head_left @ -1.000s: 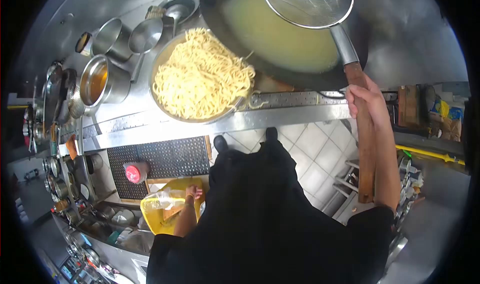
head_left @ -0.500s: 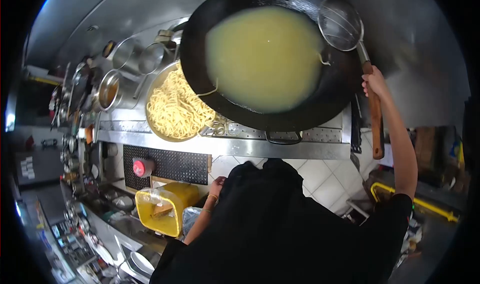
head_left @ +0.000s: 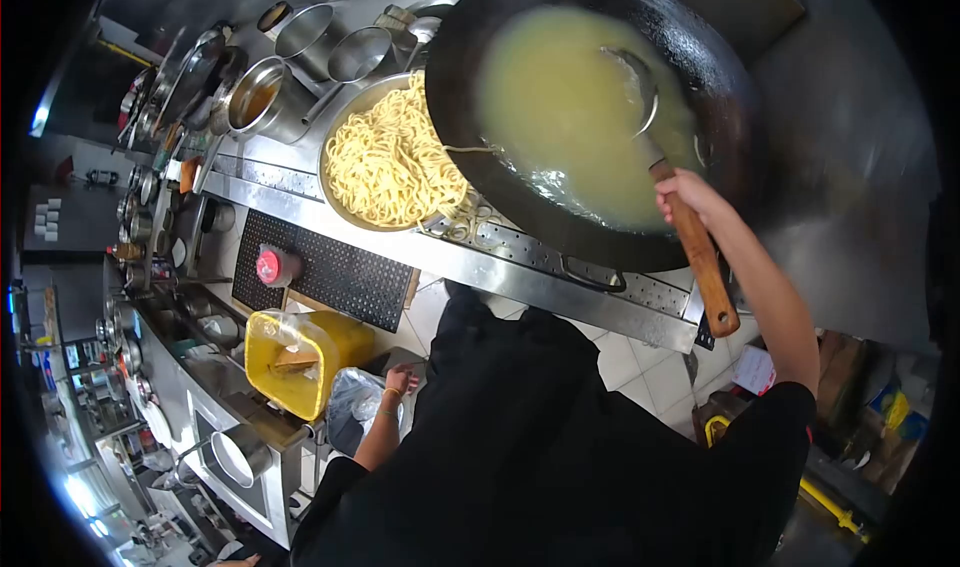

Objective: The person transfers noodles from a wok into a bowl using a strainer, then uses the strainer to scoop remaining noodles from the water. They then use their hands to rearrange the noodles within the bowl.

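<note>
Strainer (head_left: 648, 95) is dipped in a huge black wok (head_left: 570, 229), toward the right of the cloudy yellowish liquid (head_left: 560, 107). Right beside the wok there's a metal bowl (head_left: 365, 99) heaped with pale yellow noodles (head_left: 392, 157). Strainer's got a long chunky wooden handle (head_left: 700, 247), warm brown, slanting out past the wok's near edge. Some curved metal rim glints, but the rest of its head is lost in the murk. Right hand (head_left: 692, 199) is wrapped round the handle's upper end; left hand (head_left: 402, 379) hangs low, can't tell if it's open or closed. Tiniest detail: a round hole (head_left: 722, 317) in the handle's tip.
</note>
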`<state>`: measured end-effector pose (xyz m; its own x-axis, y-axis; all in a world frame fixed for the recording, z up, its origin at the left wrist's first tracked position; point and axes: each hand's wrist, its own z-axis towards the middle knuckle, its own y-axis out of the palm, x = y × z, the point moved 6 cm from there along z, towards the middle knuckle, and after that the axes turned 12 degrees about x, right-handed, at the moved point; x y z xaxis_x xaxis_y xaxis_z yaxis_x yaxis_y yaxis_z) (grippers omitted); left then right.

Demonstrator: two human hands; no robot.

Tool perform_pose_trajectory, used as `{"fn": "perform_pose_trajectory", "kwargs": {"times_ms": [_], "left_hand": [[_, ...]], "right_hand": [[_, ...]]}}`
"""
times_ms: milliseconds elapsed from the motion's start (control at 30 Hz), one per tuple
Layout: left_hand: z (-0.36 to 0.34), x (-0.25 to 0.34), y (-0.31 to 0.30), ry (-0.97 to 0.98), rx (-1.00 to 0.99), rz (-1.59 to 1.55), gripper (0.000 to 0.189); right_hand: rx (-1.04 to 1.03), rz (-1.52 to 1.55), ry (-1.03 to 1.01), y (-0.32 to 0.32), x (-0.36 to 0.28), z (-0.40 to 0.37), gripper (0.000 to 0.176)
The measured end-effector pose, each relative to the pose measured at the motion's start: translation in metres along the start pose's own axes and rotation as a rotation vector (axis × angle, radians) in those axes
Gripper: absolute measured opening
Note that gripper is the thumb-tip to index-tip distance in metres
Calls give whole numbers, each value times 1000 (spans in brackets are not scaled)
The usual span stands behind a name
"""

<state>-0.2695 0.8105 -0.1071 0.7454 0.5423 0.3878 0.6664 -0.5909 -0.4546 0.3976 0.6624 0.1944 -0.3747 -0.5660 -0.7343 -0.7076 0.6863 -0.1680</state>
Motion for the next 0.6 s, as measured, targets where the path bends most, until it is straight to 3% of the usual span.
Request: {"fn": "perform_pose_trajectory", "kwargs": {"times_ms": [100, 133, 167, 300, 367, 433, 500, 600], "left_hand": [[21, 5, -7, 35, -14, -29, 30], [21, 22, -11, -90, -34, -56, 28], [31, 30, -13, -97, -50, -56, 28], [70, 85, -37, 163, -131, -41, 26], [106, 100, -55, 1052, -204, 104, 25], [142, 105, -75, 276, -201, -81, 22], [172, 105, -98, 74, -220, -149, 20], [206, 99, -140, 90, -186, 42, 23]], "right_hand": [[-114, 8, 56, 40, 3, -26, 11], [-176, 43, 84, 52, 4, -38, 11], [-165, 34, 92, 59, 5, -50, 11], [-216, 159, 196, 99, -7, -116, 25], [-227, 168, 207, 125, -21, -157, 32], [-119, 355, 251, 156, -40, -193, 46], [-78, 329, 234, 199, -64, -219, 47], [-34, 274, 196, 264, -73, -233, 50]]}}
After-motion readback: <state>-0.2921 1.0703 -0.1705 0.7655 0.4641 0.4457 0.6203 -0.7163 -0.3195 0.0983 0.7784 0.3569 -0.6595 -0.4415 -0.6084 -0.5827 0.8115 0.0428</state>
